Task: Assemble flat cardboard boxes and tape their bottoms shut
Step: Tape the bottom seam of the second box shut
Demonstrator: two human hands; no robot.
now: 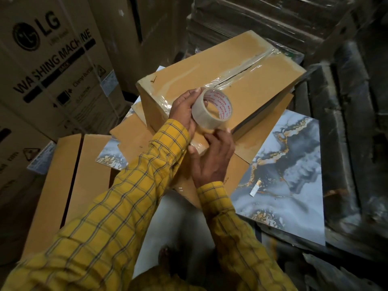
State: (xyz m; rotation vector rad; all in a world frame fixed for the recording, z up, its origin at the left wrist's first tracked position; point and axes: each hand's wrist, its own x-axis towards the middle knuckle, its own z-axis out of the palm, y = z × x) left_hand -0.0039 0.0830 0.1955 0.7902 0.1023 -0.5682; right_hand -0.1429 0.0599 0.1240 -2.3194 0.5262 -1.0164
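The cardboard box (220,80) has tape over its seam; left hand (183,111) grips the tape roll (210,109), right hand (212,158) presses the tape end. Slack risks wrinkling.

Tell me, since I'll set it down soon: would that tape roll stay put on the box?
Probably, if laid flat. The tape roll, held by the left hand, is a round ring, so on edge it could roll off the box. It looks light and stiff.

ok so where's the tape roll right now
Centre of the head view: the left hand holds the tape roll at the cardboard box's near end, above the right hand.
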